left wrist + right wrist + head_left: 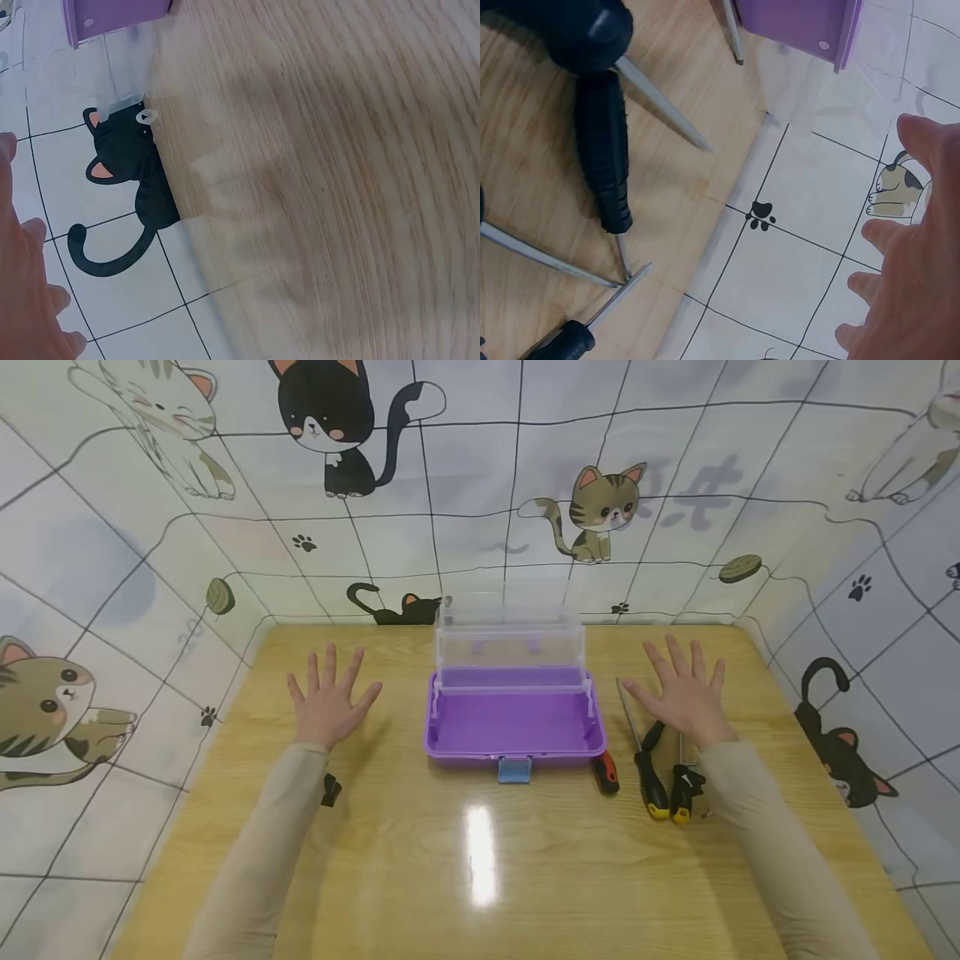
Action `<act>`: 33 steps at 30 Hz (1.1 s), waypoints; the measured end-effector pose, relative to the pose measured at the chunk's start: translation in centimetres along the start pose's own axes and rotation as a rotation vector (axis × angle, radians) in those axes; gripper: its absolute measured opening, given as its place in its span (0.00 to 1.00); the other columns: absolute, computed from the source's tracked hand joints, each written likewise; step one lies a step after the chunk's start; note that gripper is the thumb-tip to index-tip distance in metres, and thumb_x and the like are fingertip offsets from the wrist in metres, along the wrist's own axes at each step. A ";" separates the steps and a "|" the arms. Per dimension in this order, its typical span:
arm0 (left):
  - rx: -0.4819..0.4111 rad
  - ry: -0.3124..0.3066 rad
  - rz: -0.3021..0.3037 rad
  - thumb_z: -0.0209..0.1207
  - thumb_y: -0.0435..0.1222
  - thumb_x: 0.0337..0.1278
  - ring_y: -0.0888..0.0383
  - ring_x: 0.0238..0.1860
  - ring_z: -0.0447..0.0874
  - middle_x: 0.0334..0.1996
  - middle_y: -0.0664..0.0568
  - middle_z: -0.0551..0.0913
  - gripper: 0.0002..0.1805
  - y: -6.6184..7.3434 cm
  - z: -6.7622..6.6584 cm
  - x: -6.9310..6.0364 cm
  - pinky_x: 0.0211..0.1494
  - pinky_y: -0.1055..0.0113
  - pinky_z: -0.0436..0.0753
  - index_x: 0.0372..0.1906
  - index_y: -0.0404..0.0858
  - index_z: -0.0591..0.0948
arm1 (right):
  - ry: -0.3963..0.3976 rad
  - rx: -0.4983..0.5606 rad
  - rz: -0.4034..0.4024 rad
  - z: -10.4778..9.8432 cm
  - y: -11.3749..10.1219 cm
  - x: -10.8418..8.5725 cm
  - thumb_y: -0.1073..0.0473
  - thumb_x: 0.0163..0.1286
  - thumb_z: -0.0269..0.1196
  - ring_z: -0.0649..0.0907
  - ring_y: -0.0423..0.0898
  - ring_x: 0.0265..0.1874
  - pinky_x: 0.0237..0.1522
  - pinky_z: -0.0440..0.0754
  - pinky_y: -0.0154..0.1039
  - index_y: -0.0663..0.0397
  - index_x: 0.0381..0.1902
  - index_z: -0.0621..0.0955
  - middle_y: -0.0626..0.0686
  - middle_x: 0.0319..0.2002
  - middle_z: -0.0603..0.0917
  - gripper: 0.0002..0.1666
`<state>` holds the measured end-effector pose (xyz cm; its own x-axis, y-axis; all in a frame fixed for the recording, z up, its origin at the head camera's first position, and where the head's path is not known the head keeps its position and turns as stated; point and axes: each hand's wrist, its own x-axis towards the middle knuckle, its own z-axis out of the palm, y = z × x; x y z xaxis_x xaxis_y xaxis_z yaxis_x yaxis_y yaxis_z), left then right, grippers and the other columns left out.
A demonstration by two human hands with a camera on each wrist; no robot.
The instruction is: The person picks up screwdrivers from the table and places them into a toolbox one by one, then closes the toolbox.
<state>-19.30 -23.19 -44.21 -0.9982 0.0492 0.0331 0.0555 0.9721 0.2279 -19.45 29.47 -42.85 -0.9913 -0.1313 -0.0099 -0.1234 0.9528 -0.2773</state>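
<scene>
My left hand point(327, 706) is held with its fingers spread, left of a purple toolbox point(517, 727), and touches nothing. The toolbox stands with its clear lid point(510, 647) raised, a blue latch point(514, 770) at its front and a bare inside. To its right my right hand point(684, 697) also has spread fingers and holds nothing. Below and beside that hand lie several screwdrivers: one with a red-and-black handle point(606, 774), and one with a long shaft and yellow-tipped black handle point(652, 787). A black-handled screwdriver point(604, 150) shows in the right wrist view; others are partly hidden.
The light wooden table point(420, 852) reaches back to a wall covering point(480, 477) printed with cats and grid lines, which also encloses both sides. A bright light reflection lies on the wood in front of the toolbox.
</scene>
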 end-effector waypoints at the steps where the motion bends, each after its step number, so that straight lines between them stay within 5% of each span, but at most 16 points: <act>1: 0.001 -0.005 0.001 0.33 0.68 0.63 0.41 0.73 0.21 0.76 0.44 0.31 0.42 0.1 0.0 0.1 0.65 0.32 0.26 0.78 0.56 0.45 | 0.001 0.001 0.002 0.1 0.1 -0.1 0.29 0.69 0.45 0.26 0.63 0.69 0.56 0.12 0.65 0.47 0.78 0.44 0.61 0.76 0.34 0.51; 7: 0.000 -0.029 0.011 0.32 0.69 0.63 0.42 0.72 0.19 0.76 0.45 0.29 0.42 0.6 0.4 0.6 0.64 0.35 0.22 0.78 0.56 0.44 | 0.003 -0.004 -0.004 0.3 0.3 -0.3 0.28 0.69 0.44 0.27 0.64 0.70 0.58 0.17 0.68 0.46 0.78 0.44 0.63 0.75 0.36 0.51; 15: -0.002 -0.031 0.071 0.35 0.68 0.63 0.40 0.73 0.25 0.77 0.45 0.34 0.42 1.8 1.7 0.5 0.64 0.33 0.24 0.78 0.57 0.47 | 0.023 0.043 -0.045 1.1 -0.1 -1.0 0.31 0.71 0.46 0.38 0.69 0.71 0.61 0.38 0.74 0.45 0.78 0.47 0.69 0.73 0.45 0.47; 24: -0.009 -0.049 0.109 0.36 0.68 0.63 0.38 0.74 0.29 0.77 0.44 0.36 0.42 3.3 2.8 0.1 0.65 0.30 0.29 0.78 0.57 0.47 | 0.082 0.129 -0.086 1.8 -1.0 -2.0 0.33 0.70 0.49 0.42 0.68 0.71 0.60 0.41 0.75 0.47 0.76 0.55 0.69 0.72 0.51 0.44; 33: -0.217 -0.140 0.133 0.44 0.64 0.64 0.37 0.74 0.35 0.76 0.43 0.38 0.44 5.6 4.3 -0.6 0.65 0.29 0.38 0.78 0.54 0.42 | 0.174 0.232 -0.190 2.9 -1.7 -3.3 0.43 0.75 0.49 0.56 0.73 0.64 0.55 0.52 0.75 0.56 0.73 0.62 0.71 0.65 0.63 0.35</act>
<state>-18.45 -16.82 -47.10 -0.9742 0.2188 -0.0545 0.1743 0.8840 0.4338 -15.86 27.46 -45.07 -0.9471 -0.2323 0.2214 -0.3123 0.8257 -0.4698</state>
